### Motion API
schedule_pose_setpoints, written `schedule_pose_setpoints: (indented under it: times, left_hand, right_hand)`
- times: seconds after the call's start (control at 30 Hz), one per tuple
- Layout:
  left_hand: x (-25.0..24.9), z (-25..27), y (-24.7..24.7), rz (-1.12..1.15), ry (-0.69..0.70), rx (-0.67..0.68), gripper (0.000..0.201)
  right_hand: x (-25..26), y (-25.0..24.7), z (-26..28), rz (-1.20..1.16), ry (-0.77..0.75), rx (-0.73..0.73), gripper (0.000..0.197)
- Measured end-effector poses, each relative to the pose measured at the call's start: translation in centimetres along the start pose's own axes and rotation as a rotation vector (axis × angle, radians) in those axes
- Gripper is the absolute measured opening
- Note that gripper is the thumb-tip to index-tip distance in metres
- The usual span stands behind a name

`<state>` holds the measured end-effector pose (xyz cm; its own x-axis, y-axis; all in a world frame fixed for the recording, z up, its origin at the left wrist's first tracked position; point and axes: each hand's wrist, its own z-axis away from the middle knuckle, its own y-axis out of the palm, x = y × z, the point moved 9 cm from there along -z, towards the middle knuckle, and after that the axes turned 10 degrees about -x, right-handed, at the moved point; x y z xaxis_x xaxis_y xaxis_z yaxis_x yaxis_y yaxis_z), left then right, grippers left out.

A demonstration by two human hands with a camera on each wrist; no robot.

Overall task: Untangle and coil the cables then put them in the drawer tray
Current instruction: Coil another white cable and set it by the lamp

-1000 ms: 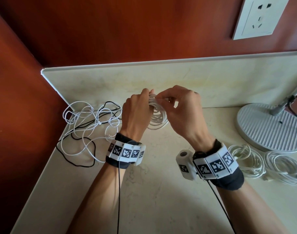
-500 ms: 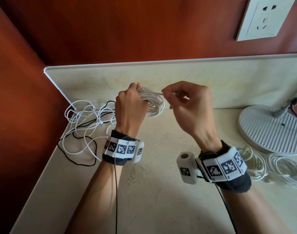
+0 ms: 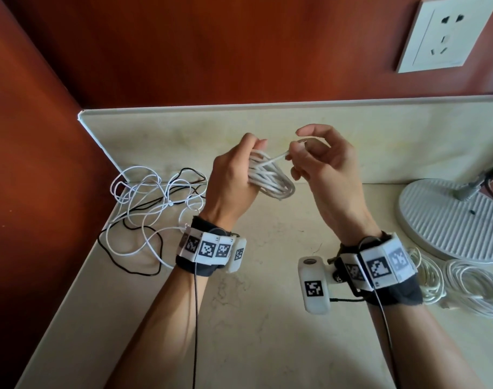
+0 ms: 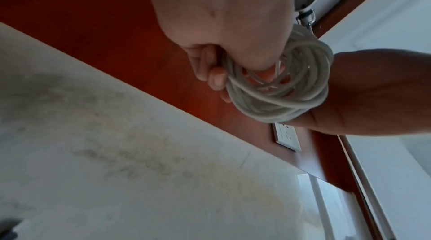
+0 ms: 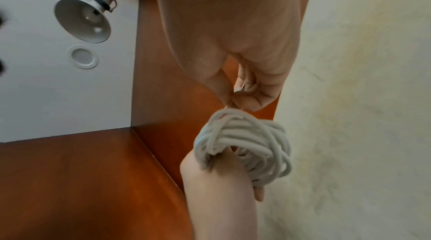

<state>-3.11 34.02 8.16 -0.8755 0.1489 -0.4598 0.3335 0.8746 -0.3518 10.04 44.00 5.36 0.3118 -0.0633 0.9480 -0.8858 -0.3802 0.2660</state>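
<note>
Gripping white coil (image 3: 270, 178), left hand (image 3: 234, 181) angles it down-right.

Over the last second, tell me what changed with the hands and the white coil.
The right hand drew the cable's free end out to the right of the coil and rose. The left hand kept gripping the coil, lifting slightly. The tangle and finished coils stayed put.

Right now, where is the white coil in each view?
Head: centre, coil in the left hand.
Left wrist: upper right, coil below the hand.
Right wrist: lower centre-right, coil.
Shared landmark: the red wall behind it.
</note>
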Motion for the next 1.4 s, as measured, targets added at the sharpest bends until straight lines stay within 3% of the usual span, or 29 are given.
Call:
schedule_pose_setpoints:
  times: [0.13, 0.33, 0.57, 0.73, 0.97, 1.27, 1.4]
  left_hand:
    - [-0.4, 0.1, -0.7, 0.082, -0.043, -0.104, 0.046]
    - [0.6, -0.2, -1.0, 0.108, -0.182, -0.181, 0.033]
    - [-0.4, -0.2, -0.6, 0.026, -0.128, -0.143, 0.038]
    - [0.4, -0.1, -0.9, -0.040, -0.169, -0.151, 0.026]
    - [2.5, 0.3, 0.0, -0.220, -0.306, -0.027, 0.014]
    - [2.4, 0.3, -0.1, -0.045, -0.338, -0.061, 0.021]
    - [2.6, 0.2, 0.1, -0.080, -0.344, -0.012, 0.026]
  right_hand:
    - [-1.9, 1.3, 0.7, 0.000, 0.184, 0.122, 0.006]
    - [-0.8, 1.4, 0.8, 0.225, -0.033, 0.151, 0.015]
    - [-0.5, 1.1, 0.5, 0.207, -0.099, 0.122, 0.010]
    - [0.2, 1.9, 1.3, 0.301, -0.145, 0.237, 0.029]
    - [0.3, 3.5, 2.4, 0.302, -0.149, 0.420, 0.027]
    - [0.3, 3.5, 2.5, 0.097, -0.063, 0.279, 0.036]
    - [0.5, 3.4, 2.5, 0.167, -0.079, 0.245, 0.033]
